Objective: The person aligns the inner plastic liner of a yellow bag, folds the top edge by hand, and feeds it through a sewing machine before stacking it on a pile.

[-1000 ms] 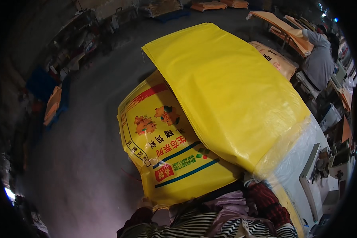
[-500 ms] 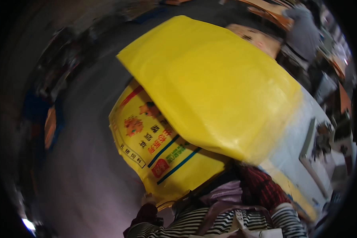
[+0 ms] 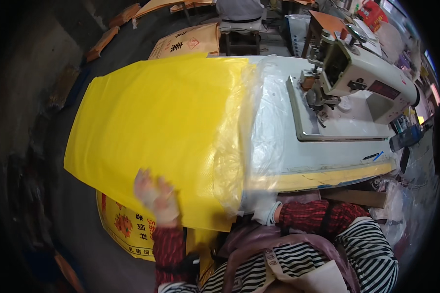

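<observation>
A yellow woven sack (image 3: 156,117) lies across the left part of the sewing table, with a clear plastic liner (image 3: 266,132) spilling out along its right edge. Over the sack's near part, my left hand (image 3: 157,200) is held with its fingers apart, somewhat blurred by motion. My right hand (image 3: 266,213), in a white glove, is at the table's front edge beside the liner's near end; its fingers are mostly hidden. Below the sack's near left edge hangs a printed yellow sack (image 3: 124,227) with red pictures and dark lettering.
A white industrial sewing machine (image 3: 354,80) stands on the right of the pale table (image 3: 322,154). Blue and dark pens (image 3: 375,156) lie near its front. A brown printed sack (image 3: 193,41) is behind the table. Farther back, a person (image 3: 239,10) sits on a stool (image 3: 242,34).
The view has swung to the right, bringing in the sewing machine. The yellow sack now lies flatter on the table, and my left hand has come up over it.
</observation>
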A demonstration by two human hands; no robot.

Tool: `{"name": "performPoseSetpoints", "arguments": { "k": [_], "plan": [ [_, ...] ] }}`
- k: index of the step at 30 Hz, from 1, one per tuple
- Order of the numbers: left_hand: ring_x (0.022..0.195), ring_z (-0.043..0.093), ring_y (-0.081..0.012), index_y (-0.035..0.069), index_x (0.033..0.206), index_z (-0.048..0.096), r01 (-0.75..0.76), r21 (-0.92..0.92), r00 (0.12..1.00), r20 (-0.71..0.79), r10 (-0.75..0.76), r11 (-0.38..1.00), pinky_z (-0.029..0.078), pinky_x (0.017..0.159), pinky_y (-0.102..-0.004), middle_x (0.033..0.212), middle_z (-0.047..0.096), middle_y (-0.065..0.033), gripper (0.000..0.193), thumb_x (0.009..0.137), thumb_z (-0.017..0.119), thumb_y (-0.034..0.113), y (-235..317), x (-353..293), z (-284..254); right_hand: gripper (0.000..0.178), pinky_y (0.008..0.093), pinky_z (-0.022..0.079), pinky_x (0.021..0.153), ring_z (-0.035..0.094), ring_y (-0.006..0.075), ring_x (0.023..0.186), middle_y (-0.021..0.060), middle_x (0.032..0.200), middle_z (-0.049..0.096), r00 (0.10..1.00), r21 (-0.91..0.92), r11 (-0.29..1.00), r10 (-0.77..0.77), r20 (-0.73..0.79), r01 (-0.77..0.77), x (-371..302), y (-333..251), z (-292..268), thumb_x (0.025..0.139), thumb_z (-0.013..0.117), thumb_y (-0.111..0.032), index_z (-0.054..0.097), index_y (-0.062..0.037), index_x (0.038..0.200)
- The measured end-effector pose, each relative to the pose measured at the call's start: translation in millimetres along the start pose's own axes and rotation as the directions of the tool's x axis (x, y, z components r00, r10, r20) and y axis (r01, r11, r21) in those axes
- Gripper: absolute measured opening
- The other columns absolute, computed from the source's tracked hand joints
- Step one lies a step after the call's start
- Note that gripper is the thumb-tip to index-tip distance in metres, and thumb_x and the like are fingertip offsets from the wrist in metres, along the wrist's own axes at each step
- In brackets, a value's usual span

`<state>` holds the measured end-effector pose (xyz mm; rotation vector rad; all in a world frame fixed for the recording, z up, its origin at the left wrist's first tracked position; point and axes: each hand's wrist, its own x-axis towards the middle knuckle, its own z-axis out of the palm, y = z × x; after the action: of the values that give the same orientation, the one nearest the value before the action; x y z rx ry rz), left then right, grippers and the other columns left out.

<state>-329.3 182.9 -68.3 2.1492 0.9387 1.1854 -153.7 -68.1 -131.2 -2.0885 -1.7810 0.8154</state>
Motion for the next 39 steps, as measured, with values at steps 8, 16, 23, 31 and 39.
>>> {"name": "performPoseSetpoints", "arguments": {
  "k": [8, 16, 23, 31, 39],
  "plan": [
    [0.117, 0.042, -0.0306, 0.001, 0.103, 0.052, -0.346, 0.520, 0.886, 0.454, 0.091, 0.781, 0.028, 0.099, -0.0448, 0.111, 0.053, -0.0168, 0.050, 0.072, 0.069, 0.036, 93, 5, 199, 0.038, 0.0347, 0.049, 0.074, 0.062, 0.0294, 0.082, 0.0158, 0.093, 0.063, 0.908, 0.766, 0.536, -0.392, -0.147, 0.355, -19, 12, -80, 0.076, 0.061, -0.025, 0.058, -0.0070, 0.109],
    [0.061, 0.055, -0.0192, 0.004, 0.083, 0.056, 0.247, -0.335, 0.926, 0.359, -0.119, 0.909, 0.046, 0.059, -0.0307, 0.066, 0.056, -0.0081, 0.014, 0.082, 0.061, 0.016, 130, -8, 183, 0.044, 0.0373, 0.048, 0.075, 0.061, 0.0337, 0.086, 0.0200, 0.091, 0.061, 0.830, -0.090, 0.996, -0.052, -0.555, 0.003, 45, 62, -147, 0.084, 0.060, -0.036, 0.057, -0.0047, 0.114],
    [0.066, 0.053, -0.0140, 0.000, 0.088, 0.056, 0.471, -0.059, 0.882, -0.006, -0.472, 0.880, 0.046, 0.061, -0.0264, 0.073, 0.056, -0.0057, 0.017, 0.086, 0.058, 0.017, 120, 68, 121, 0.015, 0.0259, 0.045, 0.057, 0.057, 0.0151, 0.062, 0.0075, 0.070, 0.059, 0.752, 0.937, 0.272, 0.564, -0.341, 0.222, 51, 106, -100, 0.084, 0.057, -0.015, 0.057, 0.0001, 0.082],
    [0.076, 0.057, -0.0115, -0.001, 0.100, 0.056, 0.707, -0.436, 0.691, 0.593, -0.414, 0.557, 0.047, 0.063, -0.0237, 0.086, 0.060, -0.0055, 0.024, 0.078, 0.064, 0.004, 149, 55, 95, 0.037, 0.0388, 0.042, 0.085, 0.051, 0.0322, 0.098, 0.0178, 0.103, 0.054, 0.468, 0.252, 0.963, 0.178, -0.866, 0.101, 3, 31, -147, 0.077, 0.064, -0.020, 0.055, -0.0053, 0.110],
    [0.055, 0.047, -0.0072, 0.005, 0.082, 0.056, 0.026, 0.033, 0.875, 0.483, -0.039, 0.999, 0.042, 0.052, -0.0223, 0.064, 0.052, 0.0007, 0.016, 0.078, 0.069, 0.014, 156, 37, 111, 0.027, 0.0408, 0.047, 0.068, 0.061, 0.0340, 0.079, 0.0159, 0.086, 0.062, 0.758, 0.300, 0.953, 0.166, -0.631, 0.040, 49, 31, -141, 0.083, 0.055, -0.037, 0.064, -0.0130, 0.092]
  ]
}}
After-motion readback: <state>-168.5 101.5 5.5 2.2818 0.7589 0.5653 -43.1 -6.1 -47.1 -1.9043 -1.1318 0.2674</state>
